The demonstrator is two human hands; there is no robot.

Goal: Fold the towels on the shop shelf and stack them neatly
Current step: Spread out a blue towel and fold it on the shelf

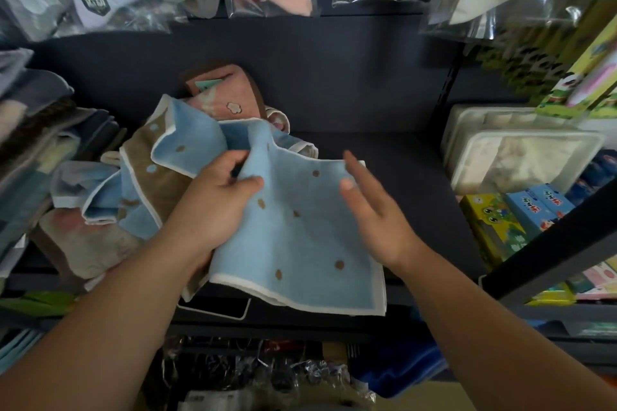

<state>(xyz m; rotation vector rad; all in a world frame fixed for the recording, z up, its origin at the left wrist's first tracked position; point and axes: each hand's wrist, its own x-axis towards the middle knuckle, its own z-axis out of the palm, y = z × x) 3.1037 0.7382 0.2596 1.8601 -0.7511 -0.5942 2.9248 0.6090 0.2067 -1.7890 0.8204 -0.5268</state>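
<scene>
Landmark: blue towel, flat on dark shelf, front edge overhanging.

- L of it: heap of unfolded towels, brown/blue/pink, w/ brown towel uppermost; prob. awaiting turn.
- On its L edge: left hand, pinched shut on a raised fold, likely to carry cloth over.
- Behind it: pink towel, folded; looks like start of stack.
- Over its R edge: right hand, fingers spread, holding nothing; contact w/ cloth unclear, prob. poised to smooth.
- Well R: boxed goods.
</scene>
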